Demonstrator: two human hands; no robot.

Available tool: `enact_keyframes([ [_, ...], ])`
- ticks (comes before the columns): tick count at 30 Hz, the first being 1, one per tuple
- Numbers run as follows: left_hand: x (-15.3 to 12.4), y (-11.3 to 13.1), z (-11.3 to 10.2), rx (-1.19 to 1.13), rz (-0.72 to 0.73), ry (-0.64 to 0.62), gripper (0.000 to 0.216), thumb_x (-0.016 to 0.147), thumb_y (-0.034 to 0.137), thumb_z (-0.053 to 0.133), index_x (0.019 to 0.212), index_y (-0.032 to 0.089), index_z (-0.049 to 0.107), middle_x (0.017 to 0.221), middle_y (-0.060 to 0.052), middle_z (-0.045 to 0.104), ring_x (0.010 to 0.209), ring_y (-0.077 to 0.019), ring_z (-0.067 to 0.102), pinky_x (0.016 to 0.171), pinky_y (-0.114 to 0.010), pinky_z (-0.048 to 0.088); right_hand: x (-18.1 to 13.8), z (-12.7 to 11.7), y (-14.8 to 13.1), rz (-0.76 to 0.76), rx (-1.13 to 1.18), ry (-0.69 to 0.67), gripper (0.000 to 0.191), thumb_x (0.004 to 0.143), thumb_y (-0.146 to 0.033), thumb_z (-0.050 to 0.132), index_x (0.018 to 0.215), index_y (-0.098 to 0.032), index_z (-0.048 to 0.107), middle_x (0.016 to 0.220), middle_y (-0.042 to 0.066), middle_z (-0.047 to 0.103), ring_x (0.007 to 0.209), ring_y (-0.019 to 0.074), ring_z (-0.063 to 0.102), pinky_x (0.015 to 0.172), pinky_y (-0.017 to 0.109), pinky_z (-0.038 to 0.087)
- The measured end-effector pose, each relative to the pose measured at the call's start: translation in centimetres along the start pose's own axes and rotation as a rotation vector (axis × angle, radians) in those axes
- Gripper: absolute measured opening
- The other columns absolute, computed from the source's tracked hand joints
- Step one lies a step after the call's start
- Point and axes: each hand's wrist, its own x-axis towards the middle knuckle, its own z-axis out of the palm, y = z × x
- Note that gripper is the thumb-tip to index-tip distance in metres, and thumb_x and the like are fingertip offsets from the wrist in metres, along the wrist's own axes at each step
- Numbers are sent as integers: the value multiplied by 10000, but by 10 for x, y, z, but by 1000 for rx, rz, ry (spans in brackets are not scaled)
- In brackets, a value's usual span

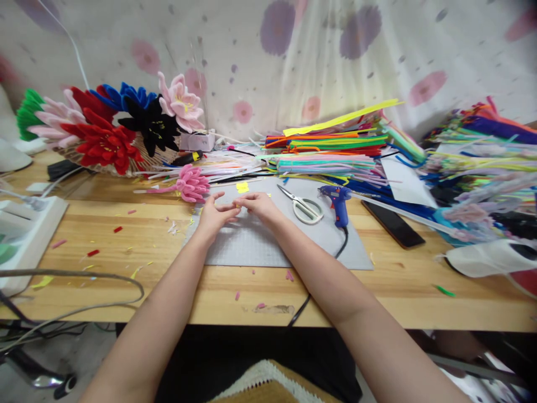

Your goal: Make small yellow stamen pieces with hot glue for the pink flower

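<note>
My left hand (pixel 212 217) and my right hand (pixel 262 206) meet above a grey cutting mat (pixel 251 252). The right thumb and fingers pinch a tiny yellow piece (pixel 238 206), too small to make out clearly. Spread apart, the left hand's fingers reach toward it, the tips close to or touching the right fingertips. A pink fuzzy flower (pixel 192 184) with a stem lies just beyond the left hand. Yellow scraps (pixel 242 187) rest on the mat behind the fingers. Right of my hands are scissors (pixel 307 210) with white handles and a blue glue gun (pixel 337 202).
Bundles of coloured pipe cleaners (pixel 331 162) line the back; more pile up at right. Finished fuzzy flowers (pixel 109 146) stand at back left. A phone (pixel 394 224) lies right of the mat, a power strip (pixel 39 240) at left. The glue gun's cord (pixel 342 246) runs under my right forearm.
</note>
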Motion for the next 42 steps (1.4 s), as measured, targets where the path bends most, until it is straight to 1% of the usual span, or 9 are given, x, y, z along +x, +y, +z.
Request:
enact_keyframes([
  [3, -1, 1, 1, -37, -6, -23, 715, 504, 132, 763, 1125, 159, 411, 783, -46, 672, 721, -179, 658, 617, -303, 537, 0, 1, 0, 7, 32, 18, 220, 546, -353, 684, 655, -161, 696, 590, -12, 605, 562, 73, 430, 520, 212, 269],
  [6, -2, 1, 4, -35, -19, -8, 697, 505, 144, 769, 1112, 142, 426, 773, -58, 670, 712, -182, 657, 608, -299, 535, 0, 1, -1, 14, 42, 2, 222, 540, -349, 685, 643, -152, 690, 579, -14, 596, 543, 66, 414, 514, 214, 258],
  [12, -1, -2, 5, -26, 20, 11, 669, 513, 171, 765, 1092, 139, 430, 742, -37, 655, 684, -164, 646, 555, -264, 529, 0, 0, -2, 9, 21, -33, 235, 536, -350, 681, 638, -139, 677, 559, -24, 578, 541, 63, 403, 513, 212, 257],
  [16, -2, -3, 5, -36, 42, 12, 674, 500, 185, 770, 1074, 153, 417, 743, -27, 655, 681, -162, 644, 544, -263, 529, 0, -1, -3, -2, 6, -22, 253, 531, -367, 683, 638, -138, 670, 561, -26, 567, 543, 62, 393, 513, 212, 254],
  [23, -3, -2, 7, -40, 65, 30, 656, 548, 219, 752, 1118, 144, 436, 771, -52, 669, 722, -184, 660, 580, -281, 538, 0, -1, -2, -8, 39, -1, 310, 533, -428, 687, 661, -146, 672, 596, -11, 570, 568, 69, 410, 516, 212, 254],
  [30, -2, -1, 7, -3, 90, 73, 684, 572, 182, 732, 1190, 129, 444, 747, -58, 670, 713, -187, 661, 581, -274, 534, 4, 5, 4, 15, 102, 4, 373, 520, -476, 701, 687, -143, 672, 596, -14, 546, 540, 62, 381, 491, 214, 244],
  [36, 0, -3, 6, -4, 109, 87, 715, 537, 198, 750, 1172, 147, 426, 703, -16, 659, 636, -151, 639, 575, -282, 536, 2, 7, 6, 28, 119, 10, 390, 505, -486, 713, 684, -142, 671, 629, -2, 571, 525, 51, 363, 477, 206, 251],
  [39, 0, -4, 5, 10, 107, 107, 703, 514, 210, 760, 1129, 153, 424, 688, -4, 652, 632, -148, 636, 584, -285, 535, 0, 8, 4, 17, 97, 5, 373, 536, -475, 705, 707, -145, 675, 660, 4, 587, 546, 56, 393, 479, 200, 269],
  [42, 1, -4, 5, 29, 110, 131, 692, 503, 206, 766, 1098, 155, 416, 681, -2, 648, 628, -147, 635, 591, -287, 535, -1, 2, -4, -4, 47, 27, 332, 618, -409, 670, 827, -151, 672, 713, 1, 593, 542, 52, 409, 493, 200, 309],
])
